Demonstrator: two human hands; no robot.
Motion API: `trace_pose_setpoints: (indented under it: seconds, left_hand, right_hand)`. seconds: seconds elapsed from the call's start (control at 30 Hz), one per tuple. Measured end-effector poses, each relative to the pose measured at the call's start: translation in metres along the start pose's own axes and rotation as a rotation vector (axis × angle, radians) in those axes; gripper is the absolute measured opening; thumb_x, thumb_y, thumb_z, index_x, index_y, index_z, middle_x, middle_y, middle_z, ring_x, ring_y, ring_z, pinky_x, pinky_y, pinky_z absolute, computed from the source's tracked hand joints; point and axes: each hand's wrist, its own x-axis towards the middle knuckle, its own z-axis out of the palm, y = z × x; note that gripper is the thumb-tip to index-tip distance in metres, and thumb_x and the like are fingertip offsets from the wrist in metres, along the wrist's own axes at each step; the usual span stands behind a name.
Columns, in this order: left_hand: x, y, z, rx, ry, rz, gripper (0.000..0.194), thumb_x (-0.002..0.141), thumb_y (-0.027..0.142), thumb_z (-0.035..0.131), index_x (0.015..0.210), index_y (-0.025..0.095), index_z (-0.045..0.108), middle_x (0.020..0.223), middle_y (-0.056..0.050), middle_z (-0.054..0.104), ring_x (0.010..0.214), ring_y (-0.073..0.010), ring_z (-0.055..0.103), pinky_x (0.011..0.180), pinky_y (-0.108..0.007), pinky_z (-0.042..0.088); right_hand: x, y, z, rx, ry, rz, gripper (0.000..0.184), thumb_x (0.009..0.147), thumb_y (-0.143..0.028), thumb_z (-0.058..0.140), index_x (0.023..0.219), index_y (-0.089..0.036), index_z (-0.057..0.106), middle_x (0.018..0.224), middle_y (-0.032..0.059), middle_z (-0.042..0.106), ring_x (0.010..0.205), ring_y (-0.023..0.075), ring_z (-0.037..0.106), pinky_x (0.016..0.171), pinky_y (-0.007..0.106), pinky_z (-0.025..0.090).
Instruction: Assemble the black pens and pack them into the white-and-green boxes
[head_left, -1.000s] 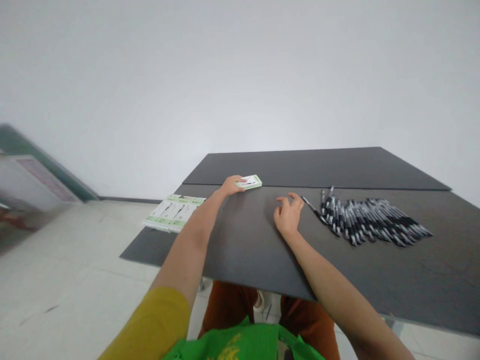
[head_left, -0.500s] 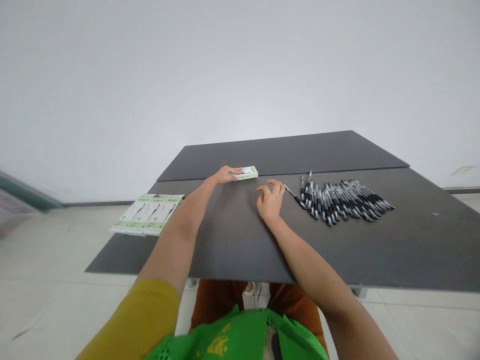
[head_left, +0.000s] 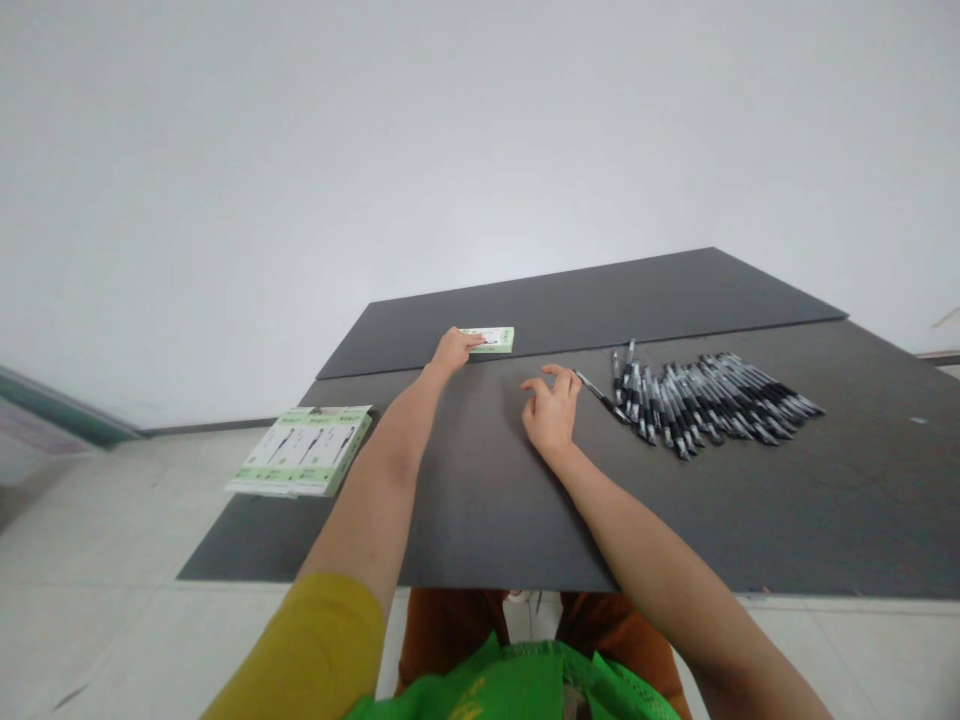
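A small white and light-green pen box (head_left: 498, 340) lies near the seam of the dark table. My left hand (head_left: 453, 348) grips its left end, with fingers over the printed top. My right hand (head_left: 553, 408) rests on the table with its fingers curved and apart, holding nothing. Just right of its fingertips lies a single black-and-clear pen (head_left: 600, 396), slanting toward the pile. Several more such pens (head_left: 697, 400) lie side by side in a loose, fanned heap on the right.
At the table's left edge sits a stack of flat green and white pen boxes (head_left: 304, 448), partly overhanging the edge. A raised dark panel (head_left: 600, 291) runs along the back of the table (head_left: 495, 500). Behind it stands a white wall (head_left: 480, 130).
My left hand has shifted the pen box slightly back and laid it flatter near the seam. My right hand stays beside the pens, its fingers a little more spread. The view has tilted slightly.
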Motion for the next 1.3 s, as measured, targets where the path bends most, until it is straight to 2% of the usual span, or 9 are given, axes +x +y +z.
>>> trace_pose_setpoints:
  seconds: [0.17, 0.4, 0.57, 0.7, 0.9, 1.0, 1.13, 1.23, 1.3]
  left_hand:
    - [-0.001, 0.023, 0.005, 0.326, 0.011, -0.042, 0.035, 0.097, 0.029, 0.046, 0.122, 0.02, 0.068, 0.125, -0.011, 0.067, 0.116, -0.0209, 0.061, 0.099, -0.032, 0.043]
    - [0.009, 0.061, -0.001, 0.46, -0.077, -0.057, 0.027, 0.09, 0.016, 0.05, 0.101, 0.008, 0.074, 0.104, -0.023, 0.071, 0.104, -0.0278, 0.066, 0.092, -0.039, 0.044]
    - [-0.011, 0.074, -0.013, 0.515, -0.067, -0.096, 0.027, 0.089, 0.015, 0.05, 0.101, 0.011, 0.073, 0.103, -0.019, 0.071, 0.101, -0.0255, 0.067, 0.088, -0.036, 0.045]
    - [-0.048, 0.054, -0.052, 0.536, 0.087, -0.179, 0.036, 0.095, 0.022, 0.038, 0.113, 0.018, 0.069, 0.114, -0.014, 0.068, 0.105, -0.0234, 0.065, 0.088, -0.035, 0.045]
    - [-0.137, 0.011, -0.114, 0.549, 0.21, -0.674, 0.039, 0.091, 0.026, 0.04, 0.11, 0.007, 0.068, 0.112, -0.022, 0.065, 0.105, -0.0304, 0.062, 0.088, -0.04, 0.047]
    - [-0.191, 0.001, -0.107, 0.582, 0.23, -0.806, 0.039, 0.088, 0.023, 0.042, 0.111, 0.005, 0.068, 0.12, -0.025, 0.06, 0.114, -0.0347, 0.056, 0.094, -0.047, 0.044]
    - [-0.253, 0.003, -0.07, 0.549, 0.103, -0.807, 0.039, 0.084, 0.019, 0.045, 0.112, 0.005, 0.069, 0.139, -0.027, 0.048, 0.134, -0.0387, 0.041, 0.1, -0.049, 0.042]
    - [-0.281, 0.008, -0.047, 0.591, 0.132, -0.691, 0.046, 0.084, 0.016, 0.042, 0.124, 0.008, 0.064, 0.154, -0.021, 0.034, 0.15, -0.0329, 0.014, 0.115, -0.051, 0.027]
    - [-0.29, 0.011, -0.041, 0.599, 0.189, -0.693, 0.051, 0.085, 0.016, 0.04, 0.132, 0.006, 0.058, 0.153, -0.021, 0.037, 0.151, -0.0291, 0.01, 0.119, -0.049, 0.02]
  right_hand:
    - [0.0, 0.001, 0.002, 0.028, -0.053, -0.049, 0.031, 0.074, -0.001, 0.05, 0.088, -0.017, 0.071, 0.118, 0.0143, 0.047, 0.109, 0.0274, 0.043, 0.094, 0.043, 0.042]
    - [0.003, -0.002, 0.001, 0.018, -0.139, -0.067, 0.026, 0.075, -0.003, 0.052, 0.079, -0.018, 0.073, 0.106, 0.0128, 0.057, 0.107, 0.028, 0.044, 0.094, 0.041, 0.042]
    - [0.005, 0.004, 0.001, 0.01, -0.11, -0.076, 0.024, 0.075, -0.005, 0.054, 0.077, -0.019, 0.074, 0.104, 0.0122, 0.058, 0.105, 0.0282, 0.046, 0.092, 0.042, 0.043]
    - [0.009, 0.008, 0.007, 0.003, -0.077, -0.113, 0.021, 0.076, -0.009, 0.055, 0.076, -0.018, 0.074, 0.101, 0.0121, 0.059, 0.101, 0.028, 0.047, 0.089, 0.042, 0.043]
    - [0.007, -0.012, -0.001, 0.073, -0.141, -0.23, 0.021, 0.078, -0.009, 0.054, 0.077, -0.018, 0.074, 0.103, 0.0129, 0.058, 0.103, 0.0282, 0.047, 0.092, 0.043, 0.042]
    - [0.002, -0.024, -0.007, 0.113, -0.187, -0.249, 0.022, 0.079, -0.01, 0.053, 0.078, -0.018, 0.073, 0.105, 0.0127, 0.058, 0.104, 0.0277, 0.047, 0.091, 0.042, 0.043]
    - [-0.008, -0.033, -0.011, 0.144, -0.252, -0.235, 0.024, 0.079, -0.01, 0.051, 0.077, -0.019, 0.073, 0.105, 0.0116, 0.057, 0.104, 0.0269, 0.048, 0.087, 0.039, 0.045]
    - [-0.014, -0.036, -0.01, 0.167, -0.277, -0.189, 0.025, 0.079, -0.011, 0.05, 0.076, -0.02, 0.073, 0.104, 0.0109, 0.058, 0.102, 0.0264, 0.048, 0.084, 0.038, 0.046]
    - [-0.016, -0.037, -0.009, 0.17, -0.283, -0.157, 0.025, 0.079, -0.012, 0.05, 0.075, -0.02, 0.073, 0.103, 0.0107, 0.058, 0.101, 0.0261, 0.048, 0.084, 0.038, 0.046]
